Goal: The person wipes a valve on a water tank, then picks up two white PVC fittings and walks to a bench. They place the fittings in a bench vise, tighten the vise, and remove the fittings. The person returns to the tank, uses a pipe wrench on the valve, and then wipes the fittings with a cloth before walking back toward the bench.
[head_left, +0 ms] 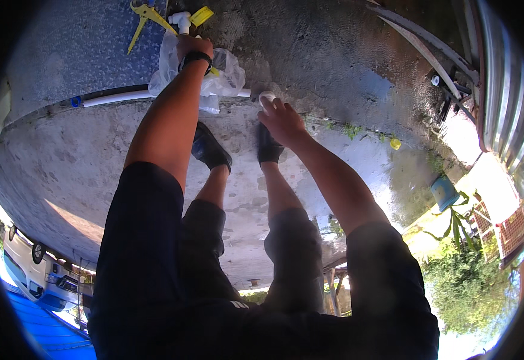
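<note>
Down on the concrete ground (pixel 70 162), the person bends forward with both arms stretched far out. The left hand (pixel 193 47), a black watch on its wrist, is closed on the crumpled clear plastic bag (pixel 229 75) that lies over the long white pipe (pixel 121 96); its fingers are sunk in the plastic, so what else they grasp cannot be told. The pipe runs left to right along the edge where the grey concrete meets a blue speckled surface (pixel 76 48), with a blue band near its left end. The right hand (pixel 281 120) rests with its fingertips clenched on a small white pipe fitting (pixel 266 97), just beside the right end of the pipe. Farther off, beyond the left hand, lie a yellow pipe cutter (pixel 148 15) and a white elbow fitting (pixel 182 20), close together. The person's two dark shoes (pixel 211 147) stand near the pipe, between the arms. Well apart to the right lie a small yellow cap (pixel 395 143) and a blue pot (pixel 445 192) with a green plant.
</note>
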Motion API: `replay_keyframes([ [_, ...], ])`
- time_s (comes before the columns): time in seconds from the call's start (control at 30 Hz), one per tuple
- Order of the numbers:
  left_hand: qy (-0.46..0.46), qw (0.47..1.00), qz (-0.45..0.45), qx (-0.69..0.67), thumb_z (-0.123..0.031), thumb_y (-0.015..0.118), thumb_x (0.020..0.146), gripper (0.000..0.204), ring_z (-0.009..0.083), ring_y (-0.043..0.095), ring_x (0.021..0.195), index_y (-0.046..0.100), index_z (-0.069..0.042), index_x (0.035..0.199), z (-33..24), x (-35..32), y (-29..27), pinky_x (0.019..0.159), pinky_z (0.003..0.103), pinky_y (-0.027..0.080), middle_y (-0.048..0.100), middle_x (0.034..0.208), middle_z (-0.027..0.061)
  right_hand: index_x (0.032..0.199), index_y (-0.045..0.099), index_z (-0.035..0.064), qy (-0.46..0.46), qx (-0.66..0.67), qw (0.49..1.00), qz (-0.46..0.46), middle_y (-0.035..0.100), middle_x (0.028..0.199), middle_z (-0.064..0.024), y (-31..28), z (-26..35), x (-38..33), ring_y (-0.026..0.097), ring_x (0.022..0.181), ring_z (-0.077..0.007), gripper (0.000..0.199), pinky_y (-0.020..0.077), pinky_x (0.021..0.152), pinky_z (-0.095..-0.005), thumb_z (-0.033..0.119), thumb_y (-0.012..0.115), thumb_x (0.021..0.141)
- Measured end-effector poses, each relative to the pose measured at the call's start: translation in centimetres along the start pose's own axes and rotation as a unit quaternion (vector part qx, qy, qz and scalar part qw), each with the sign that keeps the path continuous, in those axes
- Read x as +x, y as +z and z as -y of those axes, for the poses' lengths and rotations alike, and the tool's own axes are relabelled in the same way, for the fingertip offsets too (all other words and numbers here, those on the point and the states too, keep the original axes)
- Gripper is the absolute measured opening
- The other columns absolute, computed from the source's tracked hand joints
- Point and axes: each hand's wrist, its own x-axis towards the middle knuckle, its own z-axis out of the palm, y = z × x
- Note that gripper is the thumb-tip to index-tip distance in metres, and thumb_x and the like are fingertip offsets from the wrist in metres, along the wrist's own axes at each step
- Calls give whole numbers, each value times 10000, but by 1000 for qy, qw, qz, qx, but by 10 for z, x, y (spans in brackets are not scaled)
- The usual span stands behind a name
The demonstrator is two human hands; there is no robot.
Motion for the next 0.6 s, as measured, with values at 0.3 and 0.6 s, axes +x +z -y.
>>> replay_keyframes([
  [0.3,40,760,222,-610,-113,859,786,493,58,581,683,652,-9,1222,2,-153,-106,558,220,451,710,938,24,1148,681,86,190,246,942,-129,672,1064,-139,-56,-3,-35,673,993,-309,435,553,853,-416,211,806,750],
  [0.6,-66,633,284,-717,-61,738,886,448,182,647,1047,582,-70,1306,75,-347,-367,897,339,528,654,1159,57,1220,648,40,157,466,858,-147,709,1080,-86,-260,120,-152,691,963,-150,479,560,844,-298,50,828,777],
])
